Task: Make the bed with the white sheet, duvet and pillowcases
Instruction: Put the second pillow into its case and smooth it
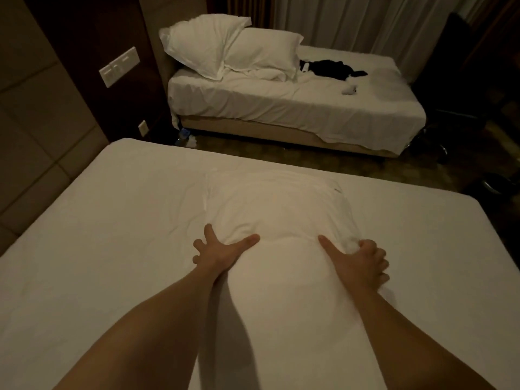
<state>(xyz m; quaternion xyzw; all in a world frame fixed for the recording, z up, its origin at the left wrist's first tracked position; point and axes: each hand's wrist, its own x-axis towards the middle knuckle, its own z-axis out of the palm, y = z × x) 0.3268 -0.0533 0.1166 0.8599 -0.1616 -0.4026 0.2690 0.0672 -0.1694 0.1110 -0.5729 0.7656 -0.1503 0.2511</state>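
Your two forearms reach out over the near bed (112, 220), whose white sheet (422, 249) already lies flat and smooth to the corners that show, so that step looks done. Your left hand (216, 253) rests with fingers spread at the near left corner of the pillow (275, 209), thumb pressed onto the fabric. Your right hand (357, 263) has its thumb laid along the top while the fingers curl round a bunch of cloth at the near right corner. The pillow lies at the middle of the bed, well in from every edge. Whether the cloth you pinch is a pillowcase being drawn on or the pillow's own cover cannot be told; my guess is that you are seating it into its case.

No duvet shows anywhere on this bed, so that still seems to be ahead, as does setting pillows at the head.

Across the floor, the far bed (281, 108) carries two plump pillows (233, 49) stacked at its left end, and a dark garment (332, 68) with a small white object (349, 89) near its right end.
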